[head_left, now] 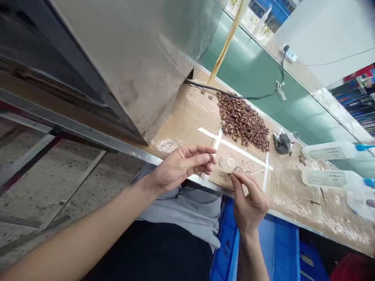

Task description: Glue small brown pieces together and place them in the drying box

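My left hand [187, 166] hovers over the table's near edge, its thumb drawn in against curled fingers; anything between them is too small to make out. To its right, my right hand [250, 195] pinches thumb and forefinger together just above the brown work surface [215, 177]. What sits in that pinch cannot be made out. Small clear round dishes [224, 162] lie between and beyond the hands. Dark specks [224, 176] are scattered near the right fingertips. A thin white stick [258, 172] rests to the right, inside an area marked with white tape [240, 148].
A heap of small reddish-brown pieces [243, 121] lies behind the tape. Right of it are a crumpled black object [283, 143] and two clear bottles [328, 178] with blue tops. A large metal cabinet [140, 66] stands left. A black cable [254, 97] crosses behind; blue bins [263, 242] stand below.
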The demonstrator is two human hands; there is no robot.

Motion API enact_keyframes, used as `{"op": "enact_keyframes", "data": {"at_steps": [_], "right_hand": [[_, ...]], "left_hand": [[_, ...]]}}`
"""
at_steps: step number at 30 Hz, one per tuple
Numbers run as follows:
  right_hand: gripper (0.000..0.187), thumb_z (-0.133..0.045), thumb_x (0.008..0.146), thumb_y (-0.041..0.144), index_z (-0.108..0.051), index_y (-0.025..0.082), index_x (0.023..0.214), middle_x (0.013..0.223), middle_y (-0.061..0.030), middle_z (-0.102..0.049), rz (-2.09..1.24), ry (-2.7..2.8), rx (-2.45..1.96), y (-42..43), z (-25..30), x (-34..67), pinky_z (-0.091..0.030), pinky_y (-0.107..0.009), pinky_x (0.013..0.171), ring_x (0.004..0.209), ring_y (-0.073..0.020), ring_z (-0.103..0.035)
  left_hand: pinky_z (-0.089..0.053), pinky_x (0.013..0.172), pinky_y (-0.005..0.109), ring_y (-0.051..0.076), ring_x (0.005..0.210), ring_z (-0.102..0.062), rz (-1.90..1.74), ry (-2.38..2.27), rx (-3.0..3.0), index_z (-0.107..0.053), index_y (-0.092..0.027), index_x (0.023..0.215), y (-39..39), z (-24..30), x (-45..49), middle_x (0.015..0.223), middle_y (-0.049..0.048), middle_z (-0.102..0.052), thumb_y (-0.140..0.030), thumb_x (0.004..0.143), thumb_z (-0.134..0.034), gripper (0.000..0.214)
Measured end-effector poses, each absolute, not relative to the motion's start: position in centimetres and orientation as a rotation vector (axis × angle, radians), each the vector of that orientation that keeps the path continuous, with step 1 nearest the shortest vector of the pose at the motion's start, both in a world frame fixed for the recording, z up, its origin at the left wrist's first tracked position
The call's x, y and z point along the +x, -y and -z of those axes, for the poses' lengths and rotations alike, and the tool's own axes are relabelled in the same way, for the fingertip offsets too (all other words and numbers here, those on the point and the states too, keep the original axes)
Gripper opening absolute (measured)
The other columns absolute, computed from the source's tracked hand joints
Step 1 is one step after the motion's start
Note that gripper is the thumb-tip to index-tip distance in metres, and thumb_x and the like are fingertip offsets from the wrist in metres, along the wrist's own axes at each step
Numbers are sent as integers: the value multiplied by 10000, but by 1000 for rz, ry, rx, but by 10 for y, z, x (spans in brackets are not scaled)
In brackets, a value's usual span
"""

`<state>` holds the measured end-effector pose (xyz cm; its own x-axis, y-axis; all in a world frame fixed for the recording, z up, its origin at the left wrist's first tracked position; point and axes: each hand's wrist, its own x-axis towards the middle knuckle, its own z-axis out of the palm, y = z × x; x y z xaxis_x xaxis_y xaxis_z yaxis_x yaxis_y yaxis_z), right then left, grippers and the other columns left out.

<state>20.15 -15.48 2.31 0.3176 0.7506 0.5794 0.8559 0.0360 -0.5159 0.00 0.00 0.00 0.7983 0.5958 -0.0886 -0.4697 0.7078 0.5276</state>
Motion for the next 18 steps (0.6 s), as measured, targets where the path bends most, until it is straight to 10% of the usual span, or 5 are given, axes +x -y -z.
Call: {"op": "enact_keyframes", "data": {"at_steps": [18], "right_hand": [[119, -897, 1061, 227, -918, 295, 1156, 1094, -11, -889, -33, 1178, -1570, 128, -69, 173, -694, -326, 911, 1011, -208, -847]], "left_hand": [[-735, 817, 240, 162, 814, -873, -528, -383, 446, -954, -160, 1084, -2, -12, -2, 1040, 115, -934, -274, 868, -1088, 278]]}}
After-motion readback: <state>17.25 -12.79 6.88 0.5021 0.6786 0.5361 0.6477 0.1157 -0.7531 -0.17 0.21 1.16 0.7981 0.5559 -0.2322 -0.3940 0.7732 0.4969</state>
